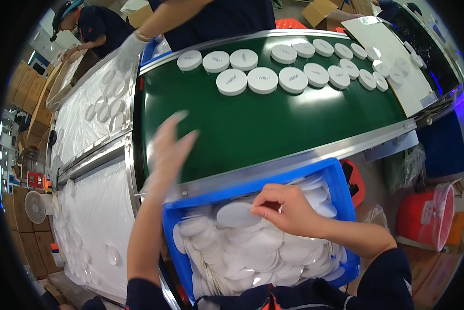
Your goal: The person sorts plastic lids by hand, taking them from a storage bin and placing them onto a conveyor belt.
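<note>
Disc (236,215): 1 pinched, R hand (289,209) fingers
Bin (343,188): lots left
L hand (168,151): fingers apart, prob. empty
Belt (232,129): approx. 2 rows lids (262,80) out

Some twenty white lids (262,80) dotted one green belt (216,129), those at the far right too crowded for an exact tally. One blue bin (345,199) held dozens of overlapping white discs (258,258), beyond exact counting. The worker's two hands, left hand (170,150) and right hand (286,206), shared one single disc (237,214), pinched in the right. At least two other people, one white fan (34,205) and one red bucket (418,217) stood around.
</note>
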`<state>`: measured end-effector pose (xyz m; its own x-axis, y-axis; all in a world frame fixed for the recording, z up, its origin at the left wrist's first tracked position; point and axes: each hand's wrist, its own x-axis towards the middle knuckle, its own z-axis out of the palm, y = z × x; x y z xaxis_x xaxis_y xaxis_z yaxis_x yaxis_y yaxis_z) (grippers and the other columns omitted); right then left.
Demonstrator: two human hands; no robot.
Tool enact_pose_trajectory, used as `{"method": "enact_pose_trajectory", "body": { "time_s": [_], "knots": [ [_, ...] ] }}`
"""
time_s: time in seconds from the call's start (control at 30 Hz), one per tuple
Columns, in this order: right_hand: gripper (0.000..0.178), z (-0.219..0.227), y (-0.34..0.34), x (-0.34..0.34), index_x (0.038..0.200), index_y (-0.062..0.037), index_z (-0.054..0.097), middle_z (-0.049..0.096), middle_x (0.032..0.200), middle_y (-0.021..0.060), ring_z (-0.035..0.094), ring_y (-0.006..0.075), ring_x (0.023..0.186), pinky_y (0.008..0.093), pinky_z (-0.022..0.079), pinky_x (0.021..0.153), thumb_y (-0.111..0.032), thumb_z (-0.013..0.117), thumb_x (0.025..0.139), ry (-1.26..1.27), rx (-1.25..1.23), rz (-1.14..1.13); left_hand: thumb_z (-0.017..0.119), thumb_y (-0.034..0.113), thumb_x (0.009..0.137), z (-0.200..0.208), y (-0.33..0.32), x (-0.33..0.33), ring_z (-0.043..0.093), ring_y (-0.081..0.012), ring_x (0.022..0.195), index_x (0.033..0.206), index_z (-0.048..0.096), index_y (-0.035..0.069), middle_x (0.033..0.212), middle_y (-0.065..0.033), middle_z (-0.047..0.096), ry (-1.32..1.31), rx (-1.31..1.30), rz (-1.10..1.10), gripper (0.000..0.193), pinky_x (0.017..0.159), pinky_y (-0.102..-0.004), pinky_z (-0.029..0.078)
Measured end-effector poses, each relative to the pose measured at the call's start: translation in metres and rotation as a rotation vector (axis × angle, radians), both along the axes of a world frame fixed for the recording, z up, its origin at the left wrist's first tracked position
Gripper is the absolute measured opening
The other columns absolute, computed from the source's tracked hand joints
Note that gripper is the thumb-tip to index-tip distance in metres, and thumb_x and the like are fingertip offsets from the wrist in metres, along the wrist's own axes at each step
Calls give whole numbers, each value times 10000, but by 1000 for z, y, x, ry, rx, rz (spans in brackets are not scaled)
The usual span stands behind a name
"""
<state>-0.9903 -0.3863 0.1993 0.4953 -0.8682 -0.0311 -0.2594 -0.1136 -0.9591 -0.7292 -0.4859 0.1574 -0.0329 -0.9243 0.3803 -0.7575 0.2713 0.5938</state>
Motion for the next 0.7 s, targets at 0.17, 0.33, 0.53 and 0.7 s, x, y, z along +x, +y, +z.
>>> {"method": "enact_pose_trajectory", "body": {
  "time_s": [0.17,0.33,0.53,0.7],
  "knots": [
    [104,-10,-27,-2,760,4,562,555,669,4,521,58,564,206,395,479,-72,594,823,-236,163,-311,723,350,667,-25,-115,-82,503,-358,1003,1107,452,2,1079,-194,517,-312,-215,14,623,855,-410,431],
    [132,3,-77,-30,752,15,553,571,677,25,536,65,519,204,397,441,-79,562,845,-302,71,-560,567,449,791,28,-55,-116,554,-241,981,1143,478,30,1084,-132,553,1045,739,-57,555,820,-378,447],
    [101,0,-81,1,717,-10,510,516,663,122,534,281,539,350,424,484,-61,595,740,111,-517,-315,525,319,862,66,41,-113,560,-178,928,1130,516,37,1055,-105,559,1401,748,-105,390,799,-310,459],
    [276,6,-46,2,592,-88,489,470,581,49,521,222,489,331,394,400,-246,677,719,404,-812,-76,634,83,758,38,65,-54,579,-167,878,1009,562,-13,933,-98,585,1021,251,346,278,756,-303,489]
  ]
}}
